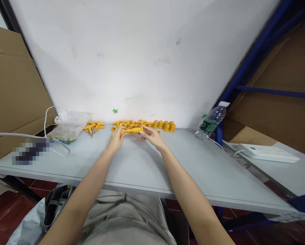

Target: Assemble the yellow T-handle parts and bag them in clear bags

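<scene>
A long yellow plastic piece (133, 130) with a ridged, stepped body is held level above the table, between my two hands. My left hand (116, 139) is closed around its left end. At the right end, the thumb and fingers of my right hand (152, 136) grip it, some fingers curled underneath. Just behind lies a row of yellow plastic parts (119, 123), partly hidden by my hands. Left of that row are yellow T-shaped handles (97, 125) with metal spirals, like corkscrews. Yellow cup-shaped caps (166, 126) stand to the right.
The grey table (139, 163) meets a white wall panel (142, 61). Clear plastic bags (68, 131) and a white cable (45, 119) lie at left. A water bottle (213, 119) leans at right, near a white power strip (267, 153) and blue frame (226, 95).
</scene>
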`<state>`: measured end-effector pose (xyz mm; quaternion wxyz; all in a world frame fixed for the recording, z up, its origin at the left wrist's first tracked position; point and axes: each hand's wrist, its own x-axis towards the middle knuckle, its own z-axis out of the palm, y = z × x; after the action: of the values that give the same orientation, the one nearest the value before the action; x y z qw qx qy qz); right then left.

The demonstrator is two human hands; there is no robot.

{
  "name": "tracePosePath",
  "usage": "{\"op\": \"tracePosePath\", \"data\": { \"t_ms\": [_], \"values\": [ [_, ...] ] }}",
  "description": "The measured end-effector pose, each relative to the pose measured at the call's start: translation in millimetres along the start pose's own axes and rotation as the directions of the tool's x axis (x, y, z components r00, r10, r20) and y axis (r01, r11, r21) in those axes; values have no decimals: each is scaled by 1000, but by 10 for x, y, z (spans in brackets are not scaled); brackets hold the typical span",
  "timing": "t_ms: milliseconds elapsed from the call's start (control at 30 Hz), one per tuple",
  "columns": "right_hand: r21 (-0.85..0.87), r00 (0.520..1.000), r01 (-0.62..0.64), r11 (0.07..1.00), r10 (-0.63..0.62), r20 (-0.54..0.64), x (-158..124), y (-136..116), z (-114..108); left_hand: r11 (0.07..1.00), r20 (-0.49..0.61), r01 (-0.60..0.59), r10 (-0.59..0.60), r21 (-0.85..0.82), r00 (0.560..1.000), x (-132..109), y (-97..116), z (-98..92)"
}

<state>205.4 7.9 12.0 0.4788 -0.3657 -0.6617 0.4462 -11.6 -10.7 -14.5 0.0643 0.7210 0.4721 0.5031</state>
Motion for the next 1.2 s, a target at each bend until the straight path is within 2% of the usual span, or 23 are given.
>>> {"op": "tracePosePath", "data": {
  "t_ms": [400, 667, 1000, 1100, 1200],
  "values": [
    [34, 994, -88, 996, 90, -60, -25, -93, 87, 1000, 3, -10, 10, 6, 1000, 3, -6, -8],
    [185, 971, -204, 961, 223, -88, -60, -141, 239, 999, 14, -19, 19, 29, 1000, -6, 20, -15],
    [361, 936, -317, 877, 351, -31, -27, -125, 294, 995, 42, -16, 11, 102, 999, -36, 65, 44],
    [438, 917, -325, 838, 393, -71, -6, -61, 309, 988, 11, 14, -16, 152, 1000, -46, 95, 62],
    [451, 917, -221, 865, 341, -205, 25, 16, 286, 985, -53, 41, -33, 166, 998, -46, 101, 64]
  ]
}}
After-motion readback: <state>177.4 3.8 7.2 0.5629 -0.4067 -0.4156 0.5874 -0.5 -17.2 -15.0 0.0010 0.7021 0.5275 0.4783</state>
